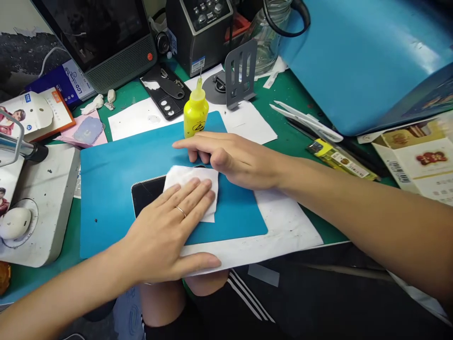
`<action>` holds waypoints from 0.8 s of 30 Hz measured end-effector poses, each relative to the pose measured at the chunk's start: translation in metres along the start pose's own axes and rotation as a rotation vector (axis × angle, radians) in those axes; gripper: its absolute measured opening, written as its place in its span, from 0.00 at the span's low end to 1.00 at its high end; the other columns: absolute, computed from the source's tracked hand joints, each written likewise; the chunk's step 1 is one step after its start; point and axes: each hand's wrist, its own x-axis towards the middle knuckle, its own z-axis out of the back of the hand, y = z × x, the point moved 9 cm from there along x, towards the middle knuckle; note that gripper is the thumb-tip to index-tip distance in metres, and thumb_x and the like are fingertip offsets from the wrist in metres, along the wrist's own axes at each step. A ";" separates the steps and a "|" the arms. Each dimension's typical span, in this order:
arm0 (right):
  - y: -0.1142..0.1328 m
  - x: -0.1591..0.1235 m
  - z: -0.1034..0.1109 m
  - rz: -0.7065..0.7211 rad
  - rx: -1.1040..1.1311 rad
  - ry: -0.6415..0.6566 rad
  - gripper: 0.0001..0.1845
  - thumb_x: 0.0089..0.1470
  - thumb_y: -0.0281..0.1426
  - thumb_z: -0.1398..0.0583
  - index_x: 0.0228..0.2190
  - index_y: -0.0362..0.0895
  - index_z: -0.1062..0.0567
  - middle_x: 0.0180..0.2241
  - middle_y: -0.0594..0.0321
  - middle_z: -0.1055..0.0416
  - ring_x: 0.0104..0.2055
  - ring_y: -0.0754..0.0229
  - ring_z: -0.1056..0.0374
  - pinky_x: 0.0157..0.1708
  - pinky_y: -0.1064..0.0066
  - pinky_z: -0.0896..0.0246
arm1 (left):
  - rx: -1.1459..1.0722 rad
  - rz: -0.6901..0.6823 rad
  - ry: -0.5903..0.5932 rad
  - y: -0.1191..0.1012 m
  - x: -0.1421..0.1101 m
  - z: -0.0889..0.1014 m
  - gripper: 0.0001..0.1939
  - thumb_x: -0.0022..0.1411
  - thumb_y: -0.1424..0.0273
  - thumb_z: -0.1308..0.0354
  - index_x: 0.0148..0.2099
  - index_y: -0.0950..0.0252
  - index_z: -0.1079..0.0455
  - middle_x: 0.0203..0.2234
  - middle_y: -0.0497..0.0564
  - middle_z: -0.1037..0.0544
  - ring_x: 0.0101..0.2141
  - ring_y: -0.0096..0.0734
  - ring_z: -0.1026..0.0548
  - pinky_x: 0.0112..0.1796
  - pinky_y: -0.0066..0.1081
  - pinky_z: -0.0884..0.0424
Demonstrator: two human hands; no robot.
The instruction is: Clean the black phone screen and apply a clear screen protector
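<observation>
A black phone [145,194] lies flat on a blue mat [109,179], mostly covered by a white cloth [184,177]. My left hand [170,226] lies flat on the cloth with its fingers stretched out, a ring on one finger. My right hand [233,158] rests at the phone's far edge, fingers partly curled and the index finger pointing left. A yellow squeeze bottle [195,111] stands just behind my right hand at the mat's back edge.
White paper sheets [283,226] lie under the mat on the green table. A phone back cover [166,92], a grey metal stand [240,71] and a black machine [201,33] sit behind. Tweezers [304,118] and a large blue sheet [361,61] are at the right. A white block [46,203] sits left.
</observation>
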 end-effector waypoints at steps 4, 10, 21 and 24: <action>0.001 0.000 0.000 0.010 -0.012 -0.009 0.58 0.57 0.71 0.61 0.63 0.41 0.27 0.57 0.45 0.24 0.58 0.43 0.29 0.61 0.46 0.36 | 0.043 0.063 -0.036 0.005 0.002 0.002 0.47 0.75 0.41 0.58 0.77 0.76 0.50 0.74 0.66 0.46 0.74 0.53 0.48 0.71 0.53 0.45; 0.002 0.000 -0.002 0.011 -0.022 0.003 0.58 0.57 0.71 0.61 0.63 0.41 0.27 0.58 0.44 0.25 0.59 0.42 0.30 0.61 0.45 0.36 | 0.049 -0.022 -0.004 0.003 0.004 -0.001 0.46 0.75 0.42 0.59 0.77 0.74 0.51 0.75 0.63 0.47 0.75 0.51 0.48 0.72 0.49 0.46; 0.006 0.003 -0.006 0.085 -0.228 0.042 0.31 0.72 0.46 0.49 0.61 0.38 0.26 0.53 0.48 0.23 0.55 0.48 0.28 0.55 0.56 0.32 | 0.100 -0.013 -0.065 0.013 -0.003 0.007 0.36 0.79 0.51 0.58 0.75 0.72 0.44 0.73 0.64 0.43 0.73 0.54 0.43 0.70 0.52 0.41; 0.007 0.002 -0.007 0.095 -0.259 0.037 0.28 0.71 0.43 0.49 0.59 0.38 0.25 0.50 0.49 0.22 0.52 0.48 0.27 0.53 0.56 0.31 | 0.086 -0.088 -0.047 0.007 -0.004 0.004 0.34 0.80 0.53 0.60 0.75 0.72 0.44 0.74 0.63 0.44 0.74 0.52 0.46 0.72 0.51 0.46</action>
